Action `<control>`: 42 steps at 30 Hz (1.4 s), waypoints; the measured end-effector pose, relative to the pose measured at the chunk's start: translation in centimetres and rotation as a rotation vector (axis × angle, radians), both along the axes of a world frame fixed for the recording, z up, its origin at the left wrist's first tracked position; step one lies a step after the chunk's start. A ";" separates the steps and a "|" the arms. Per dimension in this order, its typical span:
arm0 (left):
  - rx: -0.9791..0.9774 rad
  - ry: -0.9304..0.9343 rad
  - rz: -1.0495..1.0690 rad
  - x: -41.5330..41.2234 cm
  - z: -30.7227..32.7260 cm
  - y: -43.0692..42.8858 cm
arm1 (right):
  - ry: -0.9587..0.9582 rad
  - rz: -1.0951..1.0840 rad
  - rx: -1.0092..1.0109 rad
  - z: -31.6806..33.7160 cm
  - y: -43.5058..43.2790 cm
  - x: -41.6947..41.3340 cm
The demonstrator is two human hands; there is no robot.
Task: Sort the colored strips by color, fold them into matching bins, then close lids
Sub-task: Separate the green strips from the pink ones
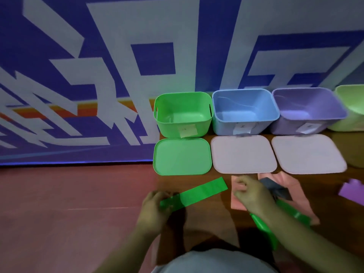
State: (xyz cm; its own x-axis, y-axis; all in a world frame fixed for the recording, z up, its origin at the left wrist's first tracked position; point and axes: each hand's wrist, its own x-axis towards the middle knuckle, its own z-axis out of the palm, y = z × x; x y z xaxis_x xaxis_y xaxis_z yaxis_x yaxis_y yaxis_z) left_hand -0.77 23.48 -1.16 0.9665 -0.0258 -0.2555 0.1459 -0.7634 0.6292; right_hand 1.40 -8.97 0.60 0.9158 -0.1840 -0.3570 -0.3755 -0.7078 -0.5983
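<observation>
A green strip lies slanted on the wooden table, and my left hand pinches its near left end. My right hand hovers with curled fingers over a pile of pink strips, a dark blue strip and another green strip; whether it holds one I cannot tell. At the back stand an open green bin, a blue bin and a purple bin. In front of them lie a green lid and two pale lids.
A purple strip lies at the right edge. A light green bin is partly cut off at the far right. The table's left edge runs by the green lid, with red floor beyond. A blue and white wall stands behind.
</observation>
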 end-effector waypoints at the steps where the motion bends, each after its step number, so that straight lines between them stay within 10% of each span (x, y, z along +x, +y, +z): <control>1: -0.005 -0.015 -0.035 0.0 -0.1 -0.8 | -0.010 0.005 0.005 0.3 -0.5 -0.7; 22: -0.201 0.181 -0.380 -2.7 -0.2 -25.1 | 0.061 -0.092 -0.047 0.3 -19.4 -10.8; 42: 0.043 0.107 -0.454 -0.7 -1.1 -34.8 | 0.143 -0.154 0.167 -3.2 -21.4 -9.3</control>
State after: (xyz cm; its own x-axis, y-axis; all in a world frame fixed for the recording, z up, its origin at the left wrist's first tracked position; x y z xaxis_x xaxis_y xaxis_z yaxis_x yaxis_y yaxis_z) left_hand -1.50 -11.33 -2.28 0.8280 -0.4273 -0.3631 -0.1466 -0.7900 0.5954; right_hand -7.88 -30.39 -2.58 0.8196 -0.2451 -0.5178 -0.5602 -0.5320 -0.6350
